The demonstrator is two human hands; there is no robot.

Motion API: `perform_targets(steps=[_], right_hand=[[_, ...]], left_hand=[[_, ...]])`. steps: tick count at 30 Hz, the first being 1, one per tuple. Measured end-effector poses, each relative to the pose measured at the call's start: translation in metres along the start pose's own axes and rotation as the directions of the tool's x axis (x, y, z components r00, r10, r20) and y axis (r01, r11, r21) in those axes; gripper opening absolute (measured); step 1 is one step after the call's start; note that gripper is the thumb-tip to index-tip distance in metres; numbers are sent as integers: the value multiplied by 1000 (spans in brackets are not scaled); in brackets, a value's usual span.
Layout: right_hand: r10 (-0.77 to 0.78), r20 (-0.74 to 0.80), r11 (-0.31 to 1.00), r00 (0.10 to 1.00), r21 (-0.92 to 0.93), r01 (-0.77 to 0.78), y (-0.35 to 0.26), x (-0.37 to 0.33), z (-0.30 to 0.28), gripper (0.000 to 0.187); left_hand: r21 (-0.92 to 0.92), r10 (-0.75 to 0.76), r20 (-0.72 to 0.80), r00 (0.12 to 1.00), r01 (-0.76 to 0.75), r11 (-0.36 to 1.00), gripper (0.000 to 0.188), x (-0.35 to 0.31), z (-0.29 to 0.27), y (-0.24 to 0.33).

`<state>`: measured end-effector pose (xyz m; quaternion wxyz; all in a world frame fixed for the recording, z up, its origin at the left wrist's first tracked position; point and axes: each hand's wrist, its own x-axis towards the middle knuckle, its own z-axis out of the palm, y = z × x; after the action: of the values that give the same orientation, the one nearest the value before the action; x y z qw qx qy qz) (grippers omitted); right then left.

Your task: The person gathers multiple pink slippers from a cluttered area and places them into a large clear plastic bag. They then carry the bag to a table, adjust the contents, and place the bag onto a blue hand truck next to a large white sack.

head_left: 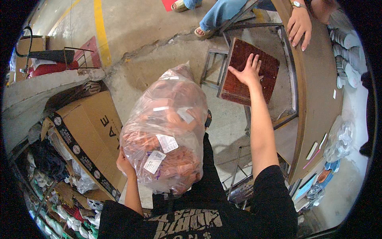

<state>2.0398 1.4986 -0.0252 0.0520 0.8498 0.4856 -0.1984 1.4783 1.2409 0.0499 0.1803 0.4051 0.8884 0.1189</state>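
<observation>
A large clear plastic bag (169, 103) packed with orange-brown items hangs in front of my legs, its far end tapering to a knot-like tip. White printed labels (167, 142) show on its near side. My left hand (125, 164) grips the bag's lower left side, its fingertips partly hidden by the plastic. Out to the right, my right hand (250, 73) lies with spread fingers on the dark reddish-brown wooden seat of a stool (234, 85). The stool's metal legs (215, 65) show beside the seat, and it appears tilted.
Left of the bag stands a cardboard box (93, 131), near shelving with bagged goods. A long table (318, 95) runs along the right, with a co-worker's hand (299, 28) on its edge. Beyond the stool, a person's jeans and sandals (203, 32) show on the concrete floor.
</observation>
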Motion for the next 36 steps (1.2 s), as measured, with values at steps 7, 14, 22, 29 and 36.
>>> perform_targets(steps=[7, 14, 22, 29, 36], right_hand=[[-252, -28, 953, 967, -182, 243, -45, -114, 65, 93], [-411, -105, 901, 905, -196, 387, 30, -134, 82, 51], [-383, 70, 803, 921, -468, 370, 149, -178, 80, 54], [-99, 131, 850, 986, -505, 152, 176, -197, 33, 52], [-244, 0, 923, 970, 308, 232, 89, -251, 28, 22]], left_hand=[[1, 71, 13, 997, -71, 997, 34, 2, -1, -10], [42, 26, 55, 998, -28, 999, 32, 5, -5, -17], [103, -6, 116, 993, -6, 995, 36, 11, -9, -14], [-475, -48, 567, 823, 374, 796, 51, 44, -40, -13], [-424, -251, 733, 632, 713, 559, 56, 48, -55, -96]])
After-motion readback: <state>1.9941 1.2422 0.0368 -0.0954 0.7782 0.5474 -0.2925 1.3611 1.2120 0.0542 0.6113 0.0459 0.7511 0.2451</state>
